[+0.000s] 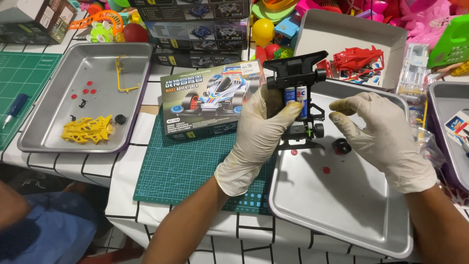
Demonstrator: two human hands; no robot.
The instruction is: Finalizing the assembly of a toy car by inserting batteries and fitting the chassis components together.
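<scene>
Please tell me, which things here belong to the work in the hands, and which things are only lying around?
In use: left hand holding black car chassis with two batteries; right hand beside it; loose wheel in the near tray.

Lying about: kit box, yellow body, red body, screwdriver, green mat.

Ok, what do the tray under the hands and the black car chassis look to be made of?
The tray looks like brushed metal, probably steel or aluminium: dull grey sheen, soft reflections, rolled rim. The black chassis, held upright in the left hand, looks like moulded plastic: matte, with thin crisp edges.
</scene>
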